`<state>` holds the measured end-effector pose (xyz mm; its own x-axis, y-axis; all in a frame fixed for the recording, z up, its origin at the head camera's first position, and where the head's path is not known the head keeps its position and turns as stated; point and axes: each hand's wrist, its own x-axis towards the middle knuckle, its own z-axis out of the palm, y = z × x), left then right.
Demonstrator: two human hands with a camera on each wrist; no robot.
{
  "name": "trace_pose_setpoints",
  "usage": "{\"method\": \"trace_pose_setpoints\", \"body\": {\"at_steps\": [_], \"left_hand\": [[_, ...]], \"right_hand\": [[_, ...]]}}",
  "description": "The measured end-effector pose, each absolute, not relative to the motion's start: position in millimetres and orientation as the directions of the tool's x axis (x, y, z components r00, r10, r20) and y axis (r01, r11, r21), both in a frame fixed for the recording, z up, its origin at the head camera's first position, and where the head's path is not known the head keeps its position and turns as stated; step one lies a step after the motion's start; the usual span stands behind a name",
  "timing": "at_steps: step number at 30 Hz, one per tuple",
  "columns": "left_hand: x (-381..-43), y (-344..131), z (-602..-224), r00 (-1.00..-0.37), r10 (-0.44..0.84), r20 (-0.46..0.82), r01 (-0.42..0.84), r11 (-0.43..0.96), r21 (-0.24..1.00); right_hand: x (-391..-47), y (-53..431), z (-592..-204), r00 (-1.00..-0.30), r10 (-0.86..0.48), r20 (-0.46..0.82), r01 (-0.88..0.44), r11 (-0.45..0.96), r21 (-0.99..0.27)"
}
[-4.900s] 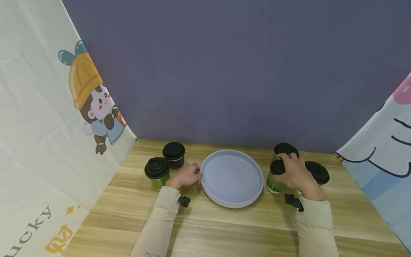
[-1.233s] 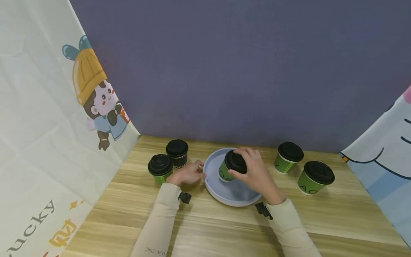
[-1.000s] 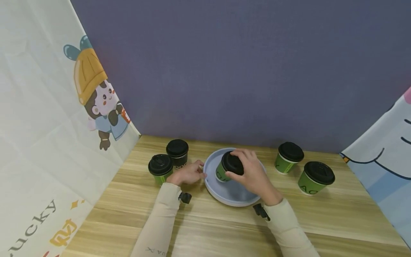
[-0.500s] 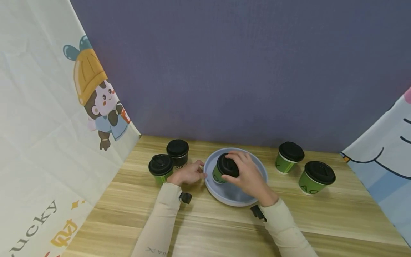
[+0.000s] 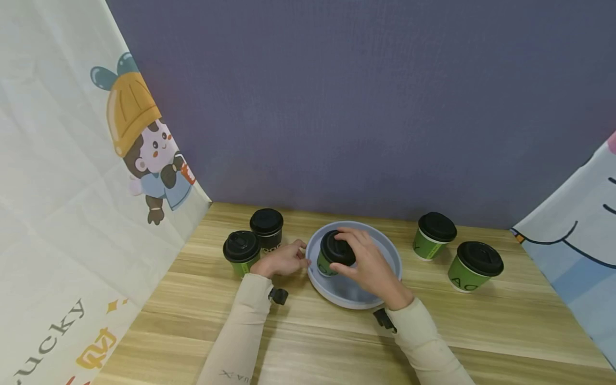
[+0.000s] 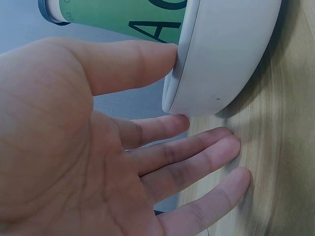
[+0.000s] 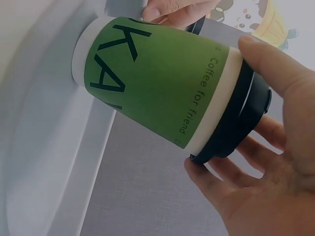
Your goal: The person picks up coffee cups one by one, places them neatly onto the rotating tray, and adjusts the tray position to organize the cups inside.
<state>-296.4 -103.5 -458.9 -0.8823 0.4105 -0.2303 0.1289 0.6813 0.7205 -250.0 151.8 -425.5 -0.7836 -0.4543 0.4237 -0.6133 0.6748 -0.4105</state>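
Right hand (image 5: 368,264) clamped by thumb and fingertips on the black plastic lid (image 5: 331,247) of a lettered green paper cup (image 7: 162,83), upright at the left of the round pale-blue tray (image 5: 389,252), mid-desk (image 5: 298,342) toward the far edge; left hand (image 5: 284,259), fingers apart, thumb on tray rim. My judgement: seat the base flat before lifting fingers straight up, no tug on the lid. Lids hide any contents, likewise on a green paper cup (image 5: 241,254) and black paper cup (image 5: 267,230) leftward, two green paper cups (image 5: 474,267) near the far right corner.

Standing here I can see both forearms (image 5: 238,331), in long cream fabric sleeves (image 5: 425,342), angling in toward each other. Bare left hand's (image 5: 281,259) kinda relaxed, thumb (image 6: 128,64) apart from four nearly straight fingers (image 6: 189,168), while the bare right hand (image 5: 368,264) arches palm-down, right thumb (image 7: 275,64) and fingertips curved in a grip.
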Motion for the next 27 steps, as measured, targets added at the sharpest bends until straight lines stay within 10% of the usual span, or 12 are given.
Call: {"method": "trace_pose_setpoints", "body": {"at_steps": [27], "left_hand": [[-296.6, -104.3, -460.1, -0.882, 0.396, -0.255, 0.123, 0.717, 0.686]], "right_hand": [[-248.6, 140.8, -438.7, -0.739, -0.521, 0.427, -0.664, 0.669, -0.333]]}}
